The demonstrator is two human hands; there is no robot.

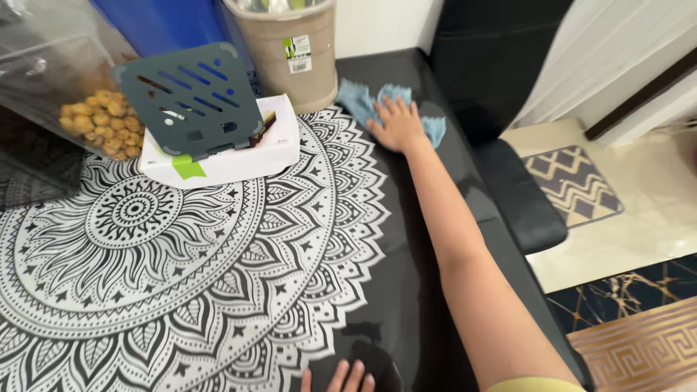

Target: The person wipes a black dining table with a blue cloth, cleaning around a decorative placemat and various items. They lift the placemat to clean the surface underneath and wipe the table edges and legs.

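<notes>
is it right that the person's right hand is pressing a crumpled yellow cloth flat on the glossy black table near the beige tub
Not quite: in the head view the crumpled cloth is light blue, not yellow. The rest holds: the right hand presses it flat on the glossy black table near the beige tub.

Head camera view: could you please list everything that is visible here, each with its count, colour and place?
Glossy black table top: one, black, fills the middle of the view.
Round patterned mat: one, black and white, on the table's left part.
Crumpled blue cloth: one, light blue, far edge of the table, under the right hand.
White box: one, white with a green tab, at the mat's far edge.
Slotted grey stand: one, dark grey, leaning on the white box.
Beige cylindrical container: one, beige, behind the box.
Clear container of round golden snacks: one, far left.
Black chair: one, right of the table.
Patterned floor mat: one, grey and cream, on the floor.
Right hand: flat on the cloth.
Left hand: fingertips only, bottom edge.
</notes>
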